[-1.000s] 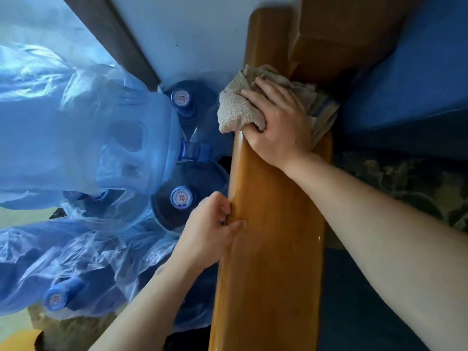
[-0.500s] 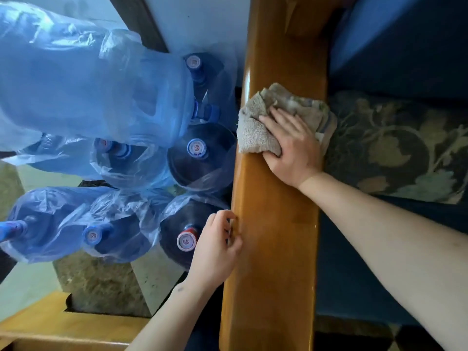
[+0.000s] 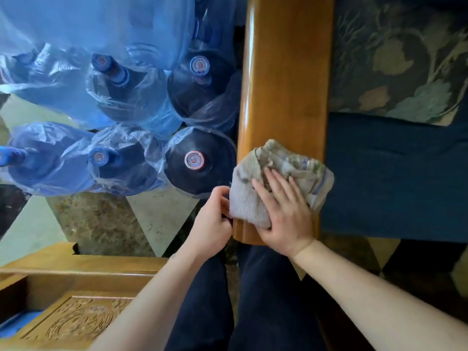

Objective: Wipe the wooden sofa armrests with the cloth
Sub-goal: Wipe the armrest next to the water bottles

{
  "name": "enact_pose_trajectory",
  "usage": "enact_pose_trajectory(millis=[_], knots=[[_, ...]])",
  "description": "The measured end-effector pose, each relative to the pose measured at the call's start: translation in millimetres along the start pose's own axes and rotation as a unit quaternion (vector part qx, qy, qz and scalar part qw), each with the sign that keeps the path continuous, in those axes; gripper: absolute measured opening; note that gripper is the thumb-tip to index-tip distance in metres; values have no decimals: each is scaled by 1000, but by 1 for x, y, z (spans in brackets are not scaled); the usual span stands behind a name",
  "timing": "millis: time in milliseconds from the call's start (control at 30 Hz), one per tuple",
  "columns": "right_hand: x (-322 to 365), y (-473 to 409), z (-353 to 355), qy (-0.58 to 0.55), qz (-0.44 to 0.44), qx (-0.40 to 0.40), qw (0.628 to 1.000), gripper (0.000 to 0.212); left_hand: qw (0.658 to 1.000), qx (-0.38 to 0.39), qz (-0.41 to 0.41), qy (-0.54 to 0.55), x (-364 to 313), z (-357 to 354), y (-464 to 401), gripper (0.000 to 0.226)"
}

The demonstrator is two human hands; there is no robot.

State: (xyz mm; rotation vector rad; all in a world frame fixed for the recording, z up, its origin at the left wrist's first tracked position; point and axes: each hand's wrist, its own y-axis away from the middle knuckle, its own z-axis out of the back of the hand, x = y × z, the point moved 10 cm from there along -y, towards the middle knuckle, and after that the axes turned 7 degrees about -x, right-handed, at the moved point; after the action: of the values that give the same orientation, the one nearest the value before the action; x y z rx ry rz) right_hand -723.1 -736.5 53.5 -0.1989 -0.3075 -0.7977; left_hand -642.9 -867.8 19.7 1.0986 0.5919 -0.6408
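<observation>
A glossy wooden sofa armrest runs from the top of the head view down to its near end in the middle. A crumpled beige cloth lies across that near end. My right hand presses flat on the cloth, fingers spread. My left hand curls against the armrest's left edge, its fingertips touching the cloth's corner. The armrest's underside is hidden.
Several blue water jugs wrapped in clear plastic stand on the floor left of the armrest. A blue seat cushion and a floral cushion lie to its right. A carved wooden piece sits at bottom left. My dark trouser legs are below.
My right hand has drawn the cloth down the armrest from its far end to the near end. My left hand has slid along the left edge and now touches the cloth.
</observation>
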Motion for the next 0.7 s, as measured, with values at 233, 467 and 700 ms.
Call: enact_pose_trajectory(millis=[233, 467, 700], knots=[[26, 71, -11, 0, 24, 16, 1000, 82, 997, -55, 39, 45, 17, 1, 12, 37], [-5, 13, -2, -58, 167, 20, 984, 61, 993, -96, 67, 22, 4, 17, -39, 43], [-86, -165, 22, -46, 137, -19, 989, 62, 983, -174, 40, 51, -89, 41, -126, 18]])
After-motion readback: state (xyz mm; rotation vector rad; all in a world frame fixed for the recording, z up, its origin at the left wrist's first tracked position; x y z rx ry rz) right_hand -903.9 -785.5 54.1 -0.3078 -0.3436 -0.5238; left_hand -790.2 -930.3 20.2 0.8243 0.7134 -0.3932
